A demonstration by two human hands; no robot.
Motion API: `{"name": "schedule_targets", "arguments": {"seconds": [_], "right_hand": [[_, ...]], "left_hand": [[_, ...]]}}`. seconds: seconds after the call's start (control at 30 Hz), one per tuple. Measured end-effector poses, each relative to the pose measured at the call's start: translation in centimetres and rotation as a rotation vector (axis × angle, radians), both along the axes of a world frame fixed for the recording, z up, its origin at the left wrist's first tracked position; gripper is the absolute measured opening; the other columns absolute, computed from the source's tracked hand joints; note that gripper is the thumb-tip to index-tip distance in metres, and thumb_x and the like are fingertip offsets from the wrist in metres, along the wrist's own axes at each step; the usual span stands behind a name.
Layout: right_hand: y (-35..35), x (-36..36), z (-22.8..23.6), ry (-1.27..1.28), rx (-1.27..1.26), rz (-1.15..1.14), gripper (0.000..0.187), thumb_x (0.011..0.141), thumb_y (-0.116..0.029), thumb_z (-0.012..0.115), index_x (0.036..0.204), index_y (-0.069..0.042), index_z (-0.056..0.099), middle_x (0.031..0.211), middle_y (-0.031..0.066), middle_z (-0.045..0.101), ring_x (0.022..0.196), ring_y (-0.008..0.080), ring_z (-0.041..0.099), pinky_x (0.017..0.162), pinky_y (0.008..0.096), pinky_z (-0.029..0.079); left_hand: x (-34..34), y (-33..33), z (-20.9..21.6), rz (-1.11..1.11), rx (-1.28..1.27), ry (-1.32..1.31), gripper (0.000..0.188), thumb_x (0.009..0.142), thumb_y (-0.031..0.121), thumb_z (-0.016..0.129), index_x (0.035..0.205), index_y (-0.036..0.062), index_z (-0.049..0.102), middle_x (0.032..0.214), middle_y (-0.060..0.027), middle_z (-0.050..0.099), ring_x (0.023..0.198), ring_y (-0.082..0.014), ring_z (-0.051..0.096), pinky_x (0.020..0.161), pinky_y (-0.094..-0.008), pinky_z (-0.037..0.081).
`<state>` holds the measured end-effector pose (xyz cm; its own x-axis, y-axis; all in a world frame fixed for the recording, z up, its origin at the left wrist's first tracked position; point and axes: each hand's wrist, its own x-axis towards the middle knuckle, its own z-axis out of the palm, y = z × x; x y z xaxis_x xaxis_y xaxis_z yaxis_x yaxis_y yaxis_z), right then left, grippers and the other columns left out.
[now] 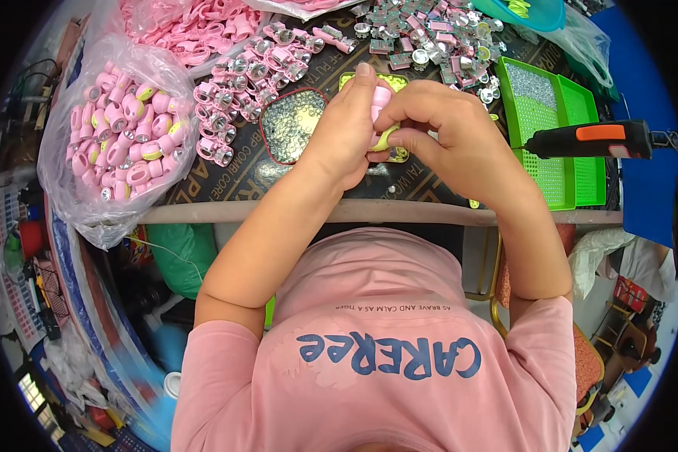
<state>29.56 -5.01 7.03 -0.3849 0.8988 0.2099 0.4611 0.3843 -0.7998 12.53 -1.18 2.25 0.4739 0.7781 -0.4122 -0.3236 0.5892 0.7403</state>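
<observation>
"Hands?"
"Two: left hand (343, 132) gripping one pink casing (381, 99); right hand (452, 124) pinching its yellow-green strip (386, 139)."
"Casing's position?"
"Between both hands, above the table (237, 181)."
"Tools?"
"One black-and-orange driver (603, 138)."

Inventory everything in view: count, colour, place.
Held piece: one, pink and yellow-green, in both hands
Bagged parts: many, pink and yellow-green, left
Loose parts: many, pink, top left
Reflector parts: many, pink-silver, upper left
Tray: one, red-rimmed, left of hands
Metal parts: many, mostly silver, upper right
Bowl: one, teal, top right
Baskets: count unclear, green, right
Power tool: one, black and orange, right
Table: one, dark, upper middle
Shirt: one, pink, below
Left hand: one, bare, centre
Right hand: one, bare, beside it
</observation>
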Motion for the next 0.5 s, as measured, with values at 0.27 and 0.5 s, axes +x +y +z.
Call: {"name": "schedule_targets", "arguments": {"seconds": [0.27, 0.5], "right_hand": [[-1.1, -1.5, -0.7, 0.084, 0.132, -0.141, 0.022, 0.082, 0.007, 0.073, 0.103, -0.001, 0.071, 0.093, 0.0144, 0.067, 0.076, 0.0279, 0.071, 0.067, 0.0361, 0.058], [-2.2, -2.5, -3.1, 0.108, 0.348, -0.260, 0.024, 0.083, 0.007, 0.074, 0.105, -0.001, 0.070, 0.107, 0.0162, 0.068, 0.081, 0.0276, 0.070, 0.070, 0.0350, 0.059]], "left_hand": [[0.2, -0.6, 0.6, 0.017, 0.042, -0.002, 0.047, 0.113, 0.054, 0.033, 0.112, 0.0110, 0.053, 0.087, -0.0050, 0.058, 0.066, -0.0119, 0.053, 0.047, -0.0291, 0.038], [1.3, -1.4, 0.8, 0.255, -0.031, -0.122, 0.044, 0.113, 0.052, 0.034, 0.114, 0.0102, 0.049, 0.092, -0.0063, 0.057, 0.072, -0.0176, 0.057, 0.055, -0.0329, 0.046]]}}
